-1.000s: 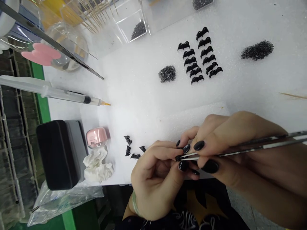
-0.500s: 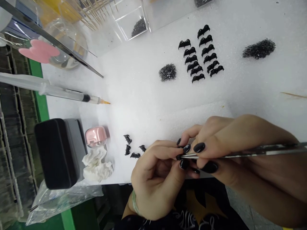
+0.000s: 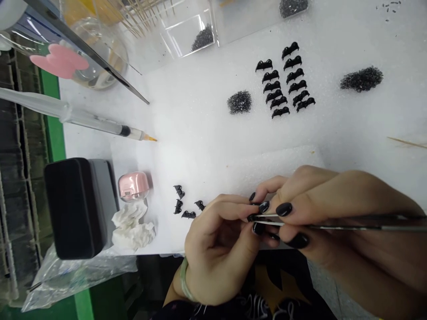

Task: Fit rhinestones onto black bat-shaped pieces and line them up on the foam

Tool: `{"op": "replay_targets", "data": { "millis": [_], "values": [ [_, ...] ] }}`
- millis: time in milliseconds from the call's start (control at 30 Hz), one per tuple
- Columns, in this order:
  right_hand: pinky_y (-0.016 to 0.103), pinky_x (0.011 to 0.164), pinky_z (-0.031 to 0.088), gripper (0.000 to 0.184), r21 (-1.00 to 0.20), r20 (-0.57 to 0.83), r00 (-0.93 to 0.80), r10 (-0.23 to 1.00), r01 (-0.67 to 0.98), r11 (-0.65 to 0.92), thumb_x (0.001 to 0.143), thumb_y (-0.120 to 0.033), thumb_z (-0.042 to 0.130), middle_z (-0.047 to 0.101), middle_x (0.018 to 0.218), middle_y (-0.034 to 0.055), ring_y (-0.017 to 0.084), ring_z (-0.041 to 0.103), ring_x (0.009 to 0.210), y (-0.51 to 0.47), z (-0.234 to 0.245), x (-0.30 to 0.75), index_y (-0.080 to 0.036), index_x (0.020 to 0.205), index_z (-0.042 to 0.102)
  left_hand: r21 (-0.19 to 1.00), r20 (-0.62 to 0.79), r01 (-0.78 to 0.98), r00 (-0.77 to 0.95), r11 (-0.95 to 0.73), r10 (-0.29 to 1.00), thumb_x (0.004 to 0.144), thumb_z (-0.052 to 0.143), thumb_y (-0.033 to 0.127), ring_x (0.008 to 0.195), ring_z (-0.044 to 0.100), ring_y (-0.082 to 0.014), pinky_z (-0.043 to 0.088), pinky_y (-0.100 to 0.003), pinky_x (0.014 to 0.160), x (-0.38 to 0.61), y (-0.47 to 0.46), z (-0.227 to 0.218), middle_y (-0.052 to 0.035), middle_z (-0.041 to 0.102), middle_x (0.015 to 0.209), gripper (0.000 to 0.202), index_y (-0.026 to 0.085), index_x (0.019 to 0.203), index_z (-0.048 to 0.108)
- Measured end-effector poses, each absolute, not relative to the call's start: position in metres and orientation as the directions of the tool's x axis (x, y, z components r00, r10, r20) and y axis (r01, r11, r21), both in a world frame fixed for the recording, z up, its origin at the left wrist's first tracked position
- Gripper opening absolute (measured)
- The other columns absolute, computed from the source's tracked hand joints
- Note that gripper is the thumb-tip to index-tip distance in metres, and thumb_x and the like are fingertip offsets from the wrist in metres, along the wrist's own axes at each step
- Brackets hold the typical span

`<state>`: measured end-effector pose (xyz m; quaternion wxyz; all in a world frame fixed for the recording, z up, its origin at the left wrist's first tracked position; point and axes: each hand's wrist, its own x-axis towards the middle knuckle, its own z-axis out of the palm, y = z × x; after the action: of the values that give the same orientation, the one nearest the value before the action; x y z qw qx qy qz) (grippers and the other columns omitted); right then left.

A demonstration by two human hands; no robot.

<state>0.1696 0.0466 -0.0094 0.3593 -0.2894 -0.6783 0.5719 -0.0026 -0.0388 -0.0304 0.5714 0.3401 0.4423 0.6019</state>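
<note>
Over the desk point(image 3: 207, 133) my left hand point(image 3: 216, 249) pinched a piece point(image 3: 249, 218), tiny and black; my right hand point(image 3: 333, 204) squeezed tweezers point(image 3: 333, 223), tips at it. Two rows of clips point(image 3: 285, 82) lay finished, I judged; four loose clips point(image 3: 187, 205) remained. Fingertips hid most of the piece

One head-worn camera is looking forward and steeply down over the white foam mat point(image 3: 207, 133) from the person's own seat. It is sitting close to the left hand point(image 3: 216, 249) and right hand point(image 3: 333, 209), which are filling the lower frame, with the tweezers point(image 3: 350, 222) running off the right edge. The clear boxes point(image 3: 187, 26) are lying farthest away, along the top.
</note>
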Motion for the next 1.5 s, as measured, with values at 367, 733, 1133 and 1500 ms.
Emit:
{"op": "replay_targets", "data": {
  "millis": [367, 733, 1133, 1500],
  "values": [
    [0.044, 0.081, 0.071, 0.03, -0.983, 0.182, -0.49, 0.853, -0.075, 0.166, 0.083, -0.032, 0.09, 0.075, 0.096, 0.0029, 0.026, 0.076, 0.092, 0.049, -0.008, 0.148, -0.033, 0.106, 0.07, 0.919, -0.091, -0.393, -0.112, 0.04, 0.989, 0.096, 0.069, -0.004, 0.075, 0.082, -0.0143, 0.071, -0.02, 0.07, 0.001, -0.038, -0.031, -0.0055, 0.073, 0.107, 0.031, 0.017, 0.117, 0.077],
    [0.043, 0.1, 0.069, 0.025, -0.962, 0.141, -0.571, 0.809, 0.113, 0.247, 0.096, -0.021, 0.075, 0.076, 0.095, -0.002, 0.022, 0.077, 0.09, 0.036, -0.011, 0.186, -0.034, 0.116, 0.068, 0.911, -0.058, -0.413, -0.148, -0.008, 0.987, 0.093, 0.072, -0.004, 0.071, 0.08, -0.0131, 0.069, -0.018, 0.065, 0.002, -0.031, -0.03, -0.005, 0.077, 0.098, 0.029, 0.015, 0.114, 0.077],
    [0.031, 0.105, 0.066, 0.041, -0.983, 0.175, -0.625, 0.761, -0.067, 0.171, 0.082, 0.009, 0.061, 0.072, 0.085, -0.001, 0.014, 0.074, 0.089, 0.055, -0.005, 0.174, -0.025, 0.105, 0.062, 0.895, -0.089, -0.443, -0.074, 0.047, 0.993, 0.097, 0.064, -0.008, 0.077, 0.084, -0.0148, 0.071, -0.016, 0.074, -0.001, -0.034, -0.031, -0.0053, 0.074, 0.106, 0.036, 0.018, 0.12, 0.077],
    [0.035, 0.106, 0.065, 0.037, -0.984, 0.178, -0.628, 0.758, -0.123, 0.129, 0.083, 0.009, 0.061, 0.068, 0.092, -0.0012, 0.012, 0.072, 0.079, 0.058, -0.01, 0.171, -0.021, 0.104, 0.063, 0.906, -0.086, -0.421, -0.056, 0.055, 0.995, 0.096, 0.063, -0.01, 0.078, 0.084, -0.015, 0.072, -0.017, 0.075, -0.003, -0.037, -0.032, -0.005, 0.071, 0.109, 0.039, 0.018, 0.121, 0.076]
  ]
}}
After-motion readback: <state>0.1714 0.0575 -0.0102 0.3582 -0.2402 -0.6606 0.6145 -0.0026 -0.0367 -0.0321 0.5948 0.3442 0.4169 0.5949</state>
